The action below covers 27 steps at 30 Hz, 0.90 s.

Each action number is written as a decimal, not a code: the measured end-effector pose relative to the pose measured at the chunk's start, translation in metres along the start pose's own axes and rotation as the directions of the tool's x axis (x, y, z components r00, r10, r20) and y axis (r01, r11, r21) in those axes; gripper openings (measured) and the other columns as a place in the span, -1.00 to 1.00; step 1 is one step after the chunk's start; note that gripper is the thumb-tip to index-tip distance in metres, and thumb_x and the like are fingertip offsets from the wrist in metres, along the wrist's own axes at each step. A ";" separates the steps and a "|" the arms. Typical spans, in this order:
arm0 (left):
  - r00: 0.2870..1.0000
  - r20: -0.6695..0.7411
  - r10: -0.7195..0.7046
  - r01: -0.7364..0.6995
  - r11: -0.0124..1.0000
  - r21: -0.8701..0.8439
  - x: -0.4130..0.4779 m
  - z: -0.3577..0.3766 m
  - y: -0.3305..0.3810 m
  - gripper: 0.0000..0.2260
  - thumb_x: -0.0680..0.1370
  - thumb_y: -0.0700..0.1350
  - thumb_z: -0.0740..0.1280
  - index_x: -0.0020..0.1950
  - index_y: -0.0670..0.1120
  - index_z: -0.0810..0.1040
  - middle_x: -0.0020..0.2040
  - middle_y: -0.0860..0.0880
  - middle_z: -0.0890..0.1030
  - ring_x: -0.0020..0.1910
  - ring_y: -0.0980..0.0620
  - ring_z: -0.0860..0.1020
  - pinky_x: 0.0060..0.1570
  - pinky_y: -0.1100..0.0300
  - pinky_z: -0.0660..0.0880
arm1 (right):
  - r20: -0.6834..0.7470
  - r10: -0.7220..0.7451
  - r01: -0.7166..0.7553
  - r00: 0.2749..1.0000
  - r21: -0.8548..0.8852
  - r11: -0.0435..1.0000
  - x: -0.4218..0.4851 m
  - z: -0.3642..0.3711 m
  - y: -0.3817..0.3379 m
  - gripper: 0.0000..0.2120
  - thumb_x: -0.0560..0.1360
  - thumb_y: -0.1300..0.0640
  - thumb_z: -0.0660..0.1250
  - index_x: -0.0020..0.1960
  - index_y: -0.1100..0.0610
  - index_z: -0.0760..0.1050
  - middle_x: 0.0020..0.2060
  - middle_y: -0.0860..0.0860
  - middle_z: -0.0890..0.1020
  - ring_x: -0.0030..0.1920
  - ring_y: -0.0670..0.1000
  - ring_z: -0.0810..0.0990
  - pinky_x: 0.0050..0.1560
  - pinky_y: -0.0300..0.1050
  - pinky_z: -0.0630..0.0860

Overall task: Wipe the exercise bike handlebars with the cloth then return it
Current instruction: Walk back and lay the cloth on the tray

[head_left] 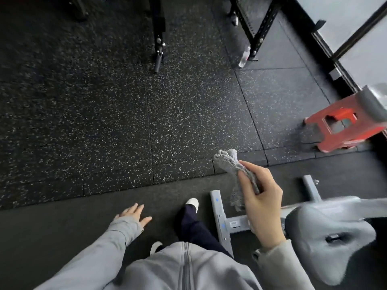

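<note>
My right hand [260, 203] is closed around a crumpled grey cloth [230, 162], held in the air above the floor. The cloth sticks out above and hangs below my fingers. Under and right of that hand stands the exercise bike: its grey saddle [326, 237] at lower right and its grey base bar [219, 214] on the floor. The handlebars are out of view. My left hand [134, 214] hangs at lower left with fingers spread and nothing in it.
A red plastic stool [343, 130] stands by the right wall with something grey on top. A black rack frame [257, 28] and a clear water bottle [245, 57] are at the back. Another black machine post [158, 38] stands at top centre. Speckled rubber floor [104, 111] fills the middle.
</note>
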<state>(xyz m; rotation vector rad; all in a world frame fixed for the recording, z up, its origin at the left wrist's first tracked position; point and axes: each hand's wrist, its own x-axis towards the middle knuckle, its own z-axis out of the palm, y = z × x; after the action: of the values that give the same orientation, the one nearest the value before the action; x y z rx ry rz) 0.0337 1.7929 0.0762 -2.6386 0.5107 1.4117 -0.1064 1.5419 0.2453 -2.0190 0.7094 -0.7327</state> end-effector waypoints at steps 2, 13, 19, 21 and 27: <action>0.999 -0.041 0.017 -0.015 0.999 0.052 0.020 -0.033 0.028 -0.44 0.58 0.23 -0.02 0.52 0.06 -0.05 0.56 0.07 -0.08 0.53 0.03 -0.04 0.50 -0.02 0.00 | -0.049 0.024 -0.023 0.999 0.017 1.000 0.031 -0.005 0.012 -0.81 0.49 0.05 0.31 0.09 -0.08 0.56 -0.08 -0.14 0.62 -0.03 -0.05 0.59 0.02 -0.34 0.44; 0.968 -0.083 0.239 -0.213 0.947 0.242 0.101 -0.169 0.194 -0.42 0.55 0.28 -0.01 0.51 0.11 -0.02 0.56 0.11 -0.09 0.53 0.05 -0.06 0.51 0.00 -0.05 | -0.315 0.147 -0.144 0.938 0.034 0.989 0.142 -0.062 0.058 -0.78 0.47 0.23 0.38 0.07 -0.01 0.58 -0.10 -0.10 0.62 -0.03 -0.09 0.59 0.02 -0.37 0.43; 0.959 -0.010 0.282 -0.256 0.884 0.392 0.143 -0.222 0.257 -0.42 0.55 0.28 -0.02 0.51 0.10 -0.03 0.56 0.10 -0.10 0.53 0.05 -0.08 0.51 -0.01 -0.08 | -0.465 0.325 -0.295 0.823 0.139 0.945 0.187 -0.074 0.081 -0.80 0.47 0.23 0.38 0.05 0.02 0.59 -0.08 0.02 0.65 -0.03 -0.10 0.60 0.04 -0.30 0.47; 0.954 0.019 0.298 -0.276 0.857 0.436 0.161 -0.242 0.280 -0.42 0.55 0.27 -0.02 0.52 0.10 -0.04 0.56 0.09 -0.11 0.53 0.06 -0.08 0.52 -0.01 -0.07 | -0.505 0.344 -0.323 0.792 0.131 0.937 0.211 -0.076 0.089 -0.80 0.47 0.22 0.38 0.06 0.04 0.59 -0.07 0.02 0.65 -0.02 -0.08 0.61 0.04 -0.26 0.48; 0.925 0.072 0.373 -0.355 0.782 0.513 0.231 -0.338 0.359 -0.42 0.56 0.26 -0.02 0.52 0.10 -0.07 0.56 0.08 -0.14 0.53 0.06 -0.09 0.52 0.00 -0.05 | -0.637 0.330 -0.378 0.697 0.066 0.924 0.307 -0.073 0.106 -0.82 0.48 0.19 0.38 0.06 0.03 0.59 -0.08 -0.10 0.63 0.00 -0.17 0.59 0.07 -0.30 0.48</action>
<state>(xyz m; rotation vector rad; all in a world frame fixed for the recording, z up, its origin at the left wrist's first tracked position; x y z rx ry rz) 0.2965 1.3160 0.0993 -2.1922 1.2679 1.0930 0.0238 1.2360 0.2594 -1.5859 1.4977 -1.1844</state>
